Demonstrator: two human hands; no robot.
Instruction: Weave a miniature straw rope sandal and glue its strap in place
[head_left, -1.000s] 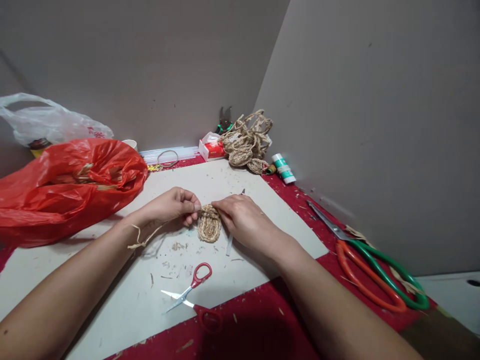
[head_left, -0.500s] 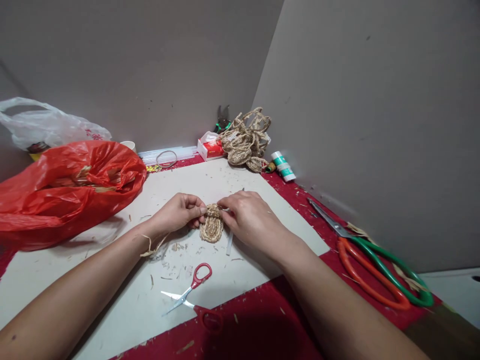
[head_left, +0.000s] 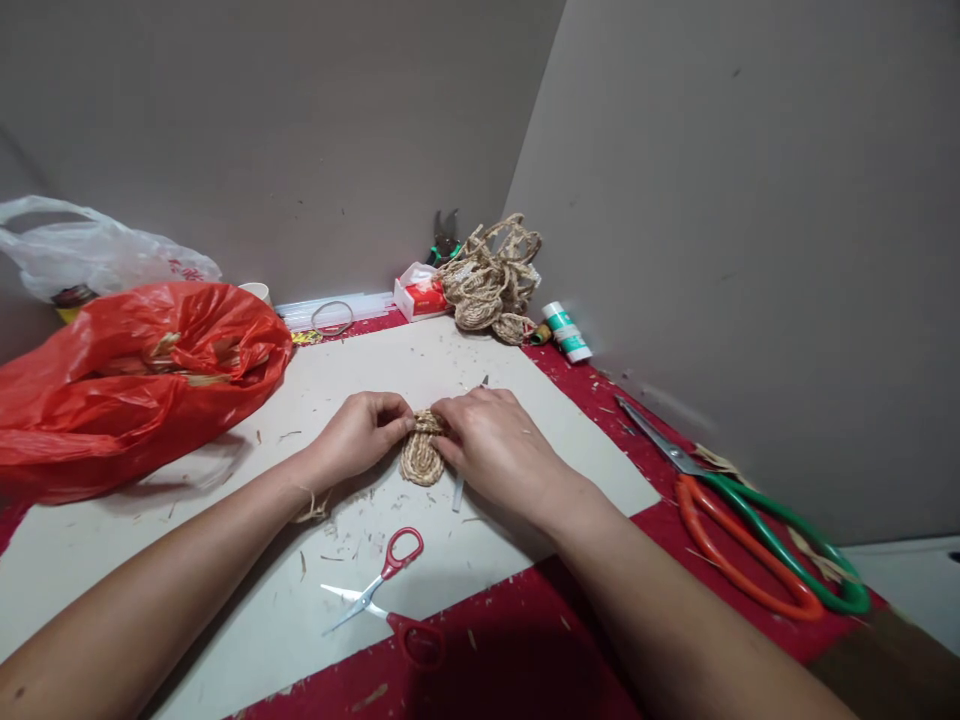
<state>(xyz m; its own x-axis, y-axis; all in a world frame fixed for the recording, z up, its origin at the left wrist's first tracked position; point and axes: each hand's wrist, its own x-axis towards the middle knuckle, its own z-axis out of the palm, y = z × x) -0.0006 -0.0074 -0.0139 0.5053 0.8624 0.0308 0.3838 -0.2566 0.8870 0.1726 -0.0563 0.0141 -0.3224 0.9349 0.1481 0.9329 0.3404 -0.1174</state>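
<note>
A miniature straw slipper (head_left: 422,462), made of coiled braid with a band across its upper part, lies over the white sheet between my hands. My left hand (head_left: 364,432) pinches the left end of the band between thumb and fingers. On the other side, my right hand (head_left: 491,435) has its thumb and fingertips closed on the band's right end and hides part of it. A slim tool with a pale handle (head_left: 458,492) lies partly covered beneath my right hand, its dark tip showing beyond. A thin straw strand (head_left: 313,505) hangs by my left wrist.
Small red-handled scissors (head_left: 365,600) lie spread in front. Large shears (head_left: 739,520) rest at right. A red plastic bag (head_left: 150,370) with straw sits at left. Braided straw (head_left: 491,280), a tissue box (head_left: 420,292), pliers (head_left: 445,235) and a thread roll (head_left: 568,332) stand at the back.
My left fingers have shifted slightly and straightened along the band. My right thumb and fingertips have moved a little left over the slipper, covering more of its right side.
</note>
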